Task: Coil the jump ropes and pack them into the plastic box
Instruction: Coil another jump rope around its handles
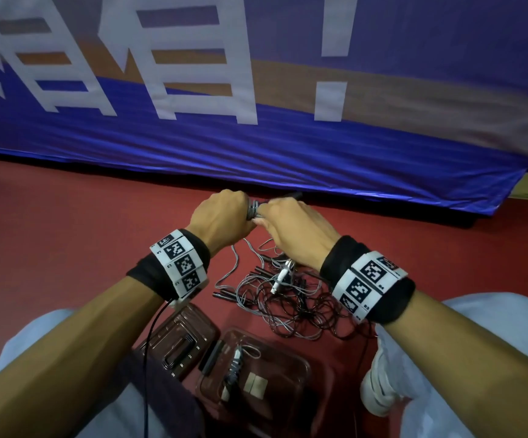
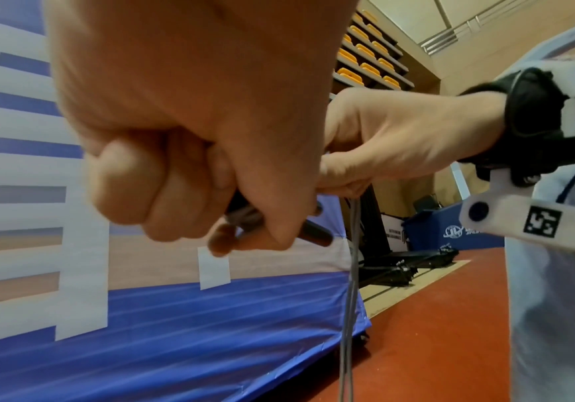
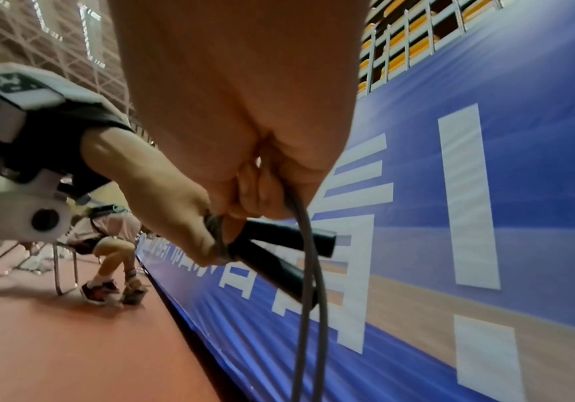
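L hand (image 1: 221, 213) grips black handles (image 3: 279, 244) w/ wound coil; R hand (image 1: 291, 226) pinches grey cord (image 3: 308, 272). Cord is light, limp, springy: hold at the handles.

Right hand (image 3: 244, 108) up close, fingers curled round a grey cord (image 3: 308, 285) that drops in two strands toward the red floor (image 3: 73, 348). Left hand (image 3: 162, 204) grips the wound cord and two black handles (image 3: 279, 253), which splay out against the blue banner (image 3: 520, 136). Far back, a seated person (image 3: 107, 244) on a chair.
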`<state>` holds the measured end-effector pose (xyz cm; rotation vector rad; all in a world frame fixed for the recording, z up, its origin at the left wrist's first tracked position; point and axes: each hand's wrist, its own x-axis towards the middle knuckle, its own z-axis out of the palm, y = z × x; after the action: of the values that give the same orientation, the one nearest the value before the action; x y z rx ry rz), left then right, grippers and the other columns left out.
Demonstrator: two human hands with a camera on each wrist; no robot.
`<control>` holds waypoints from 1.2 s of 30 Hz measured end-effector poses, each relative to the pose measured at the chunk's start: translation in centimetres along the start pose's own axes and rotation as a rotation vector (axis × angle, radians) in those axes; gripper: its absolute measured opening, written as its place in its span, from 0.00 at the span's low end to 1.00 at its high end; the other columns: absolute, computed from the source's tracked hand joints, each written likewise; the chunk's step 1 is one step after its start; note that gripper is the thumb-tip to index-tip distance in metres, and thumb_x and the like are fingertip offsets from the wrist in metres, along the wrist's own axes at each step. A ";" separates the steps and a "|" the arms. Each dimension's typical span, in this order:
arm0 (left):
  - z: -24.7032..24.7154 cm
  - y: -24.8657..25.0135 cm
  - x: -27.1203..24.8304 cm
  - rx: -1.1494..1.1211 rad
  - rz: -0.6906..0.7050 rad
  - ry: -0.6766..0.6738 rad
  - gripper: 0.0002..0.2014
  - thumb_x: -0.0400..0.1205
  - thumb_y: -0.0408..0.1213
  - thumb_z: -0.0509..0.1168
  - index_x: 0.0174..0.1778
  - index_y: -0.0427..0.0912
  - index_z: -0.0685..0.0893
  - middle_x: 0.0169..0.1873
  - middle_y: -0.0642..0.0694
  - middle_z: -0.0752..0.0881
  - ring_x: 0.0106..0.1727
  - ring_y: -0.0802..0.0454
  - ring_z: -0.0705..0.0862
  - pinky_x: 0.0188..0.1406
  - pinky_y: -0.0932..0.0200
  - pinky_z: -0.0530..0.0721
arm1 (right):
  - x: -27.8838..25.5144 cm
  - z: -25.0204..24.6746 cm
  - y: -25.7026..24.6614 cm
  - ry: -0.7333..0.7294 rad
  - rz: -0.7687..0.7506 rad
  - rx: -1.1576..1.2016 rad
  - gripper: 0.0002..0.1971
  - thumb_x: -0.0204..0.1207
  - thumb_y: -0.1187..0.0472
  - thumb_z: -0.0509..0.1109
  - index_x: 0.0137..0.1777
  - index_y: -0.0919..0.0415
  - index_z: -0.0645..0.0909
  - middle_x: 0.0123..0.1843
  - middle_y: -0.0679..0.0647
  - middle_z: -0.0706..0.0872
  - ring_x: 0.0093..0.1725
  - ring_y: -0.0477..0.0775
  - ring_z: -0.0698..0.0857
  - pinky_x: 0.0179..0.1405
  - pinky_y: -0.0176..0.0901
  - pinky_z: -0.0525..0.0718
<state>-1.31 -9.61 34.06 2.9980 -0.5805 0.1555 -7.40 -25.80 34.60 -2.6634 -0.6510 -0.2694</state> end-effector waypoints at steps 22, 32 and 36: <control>-0.3 -1.3 -2.0 0.190 0.189 -0.055 0.21 0.78 0.61 0.68 0.43 0.44 0.85 0.39 0.42 0.88 0.41 0.37 0.87 0.32 0.54 0.73 | 1.3 1.1 1.5 -0.038 -0.027 0.405 0.05 0.81 0.60 0.77 0.53 0.57 0.93 0.50 0.46 0.86 0.49 0.44 0.85 0.52 0.40 0.83; -1.5 -1.3 -2.1 0.168 0.302 -0.071 0.15 0.73 0.58 0.70 0.38 0.49 0.82 0.27 0.51 0.76 0.31 0.42 0.80 0.30 0.56 0.73 | 1.8 -0.7 2.7 -0.048 -0.066 0.211 0.24 0.70 0.34 0.78 0.34 0.53 0.77 0.33 0.47 0.79 0.32 0.48 0.76 0.31 0.42 0.74; -1.7 -1.4 -2.5 0.204 0.360 -0.100 0.15 0.73 0.57 0.70 0.40 0.48 0.83 0.27 0.52 0.73 0.30 0.45 0.73 0.30 0.56 0.72 | 1.5 -0.9 3.2 -0.146 0.055 0.105 0.39 0.59 0.18 0.71 0.28 0.58 0.71 0.24 0.49 0.72 0.25 0.51 0.68 0.27 0.47 0.69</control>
<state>-3.26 -7.21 35.41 3.0749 -1.1806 0.0915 -4.69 -28.20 34.82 -2.6120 -0.6174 -0.0248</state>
